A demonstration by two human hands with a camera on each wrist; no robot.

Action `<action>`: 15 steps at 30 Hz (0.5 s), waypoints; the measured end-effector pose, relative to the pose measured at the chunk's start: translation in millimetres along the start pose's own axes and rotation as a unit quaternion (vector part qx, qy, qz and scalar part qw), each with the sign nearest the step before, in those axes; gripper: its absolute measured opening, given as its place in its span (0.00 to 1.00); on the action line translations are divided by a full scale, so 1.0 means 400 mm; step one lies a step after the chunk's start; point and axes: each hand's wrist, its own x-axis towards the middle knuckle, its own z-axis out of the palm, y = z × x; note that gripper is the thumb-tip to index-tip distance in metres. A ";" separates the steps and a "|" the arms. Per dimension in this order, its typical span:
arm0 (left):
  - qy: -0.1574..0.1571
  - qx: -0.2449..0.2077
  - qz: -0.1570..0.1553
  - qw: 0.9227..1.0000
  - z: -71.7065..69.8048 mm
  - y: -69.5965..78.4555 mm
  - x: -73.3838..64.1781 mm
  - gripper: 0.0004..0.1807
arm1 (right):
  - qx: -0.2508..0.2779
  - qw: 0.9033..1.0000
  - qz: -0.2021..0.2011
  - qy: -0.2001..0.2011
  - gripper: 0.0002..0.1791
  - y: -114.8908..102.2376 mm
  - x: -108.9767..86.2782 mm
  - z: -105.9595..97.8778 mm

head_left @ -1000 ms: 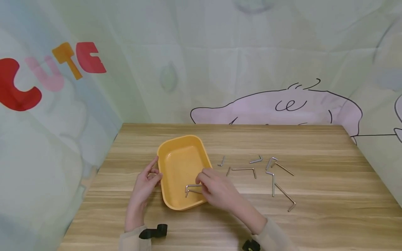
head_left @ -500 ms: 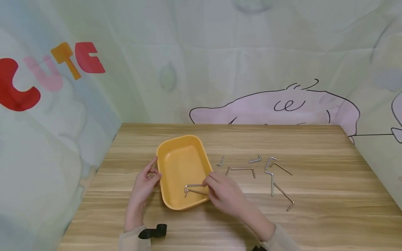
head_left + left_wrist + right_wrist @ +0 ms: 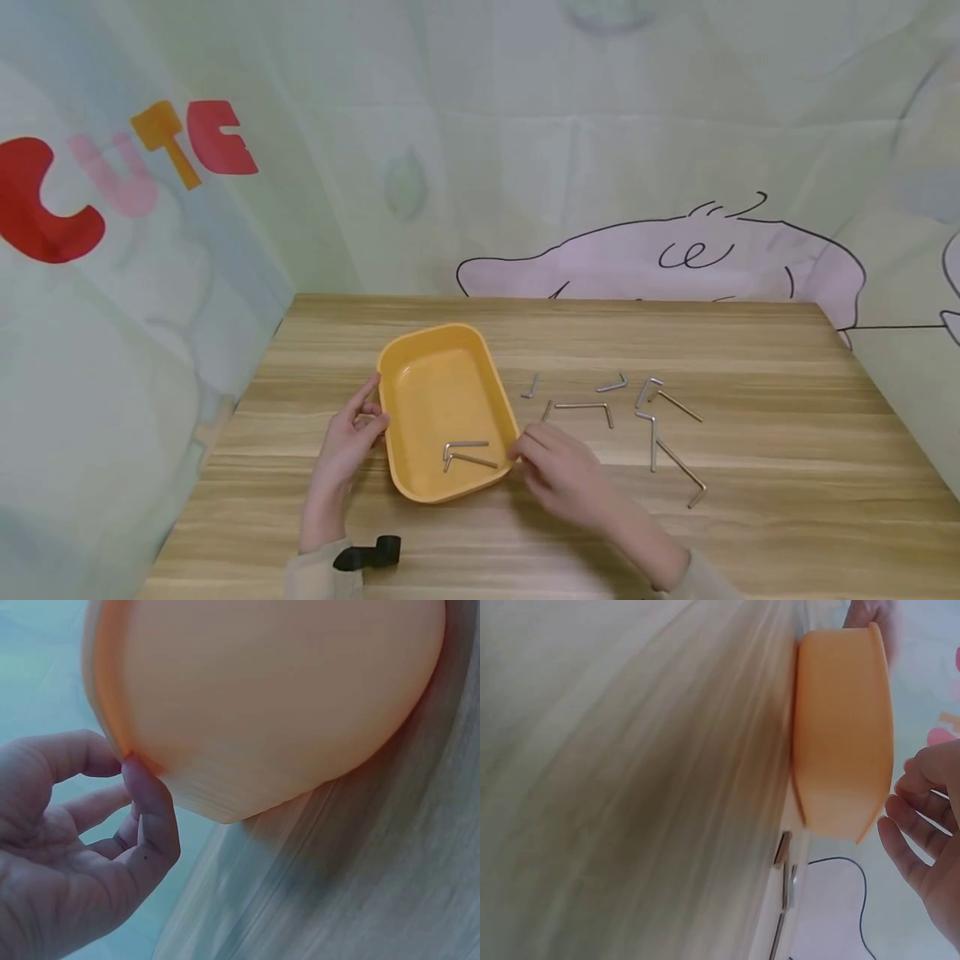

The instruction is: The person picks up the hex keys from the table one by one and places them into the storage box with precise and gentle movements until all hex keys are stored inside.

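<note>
A yellow tray (image 3: 442, 392) with two hex keys (image 3: 472, 460) inside lies between left hand (image 3: 347, 440), pinching it, and right hand (image 3: 561, 468), loosely bent, holding nothing.

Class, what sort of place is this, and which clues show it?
Possibly a staged tabletop work area: a wood-grain table before a creased cartoon backdrop, holding a yellow tray and scattered L-shaped metal rods.
</note>
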 end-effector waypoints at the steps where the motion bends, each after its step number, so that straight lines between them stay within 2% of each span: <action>1: 0.000 -0.001 0.000 1.000 0.000 -0.001 0.000 0.35 | 0.000 1.000 0.000 -0.001 0.16 0.003 -0.005 -0.001; 10: -0.001 0.001 0.002 1.000 0.000 -0.004 0.000 0.35 | -0.010 1.000 0.022 -0.008 0.16 0.018 -0.042 -0.013; 15: 0.000 -0.001 0.003 1.000 0.001 -0.001 0.000 0.35 | -0.006 0.999 0.039 0.004 0.18 0.029 -0.060 -0.015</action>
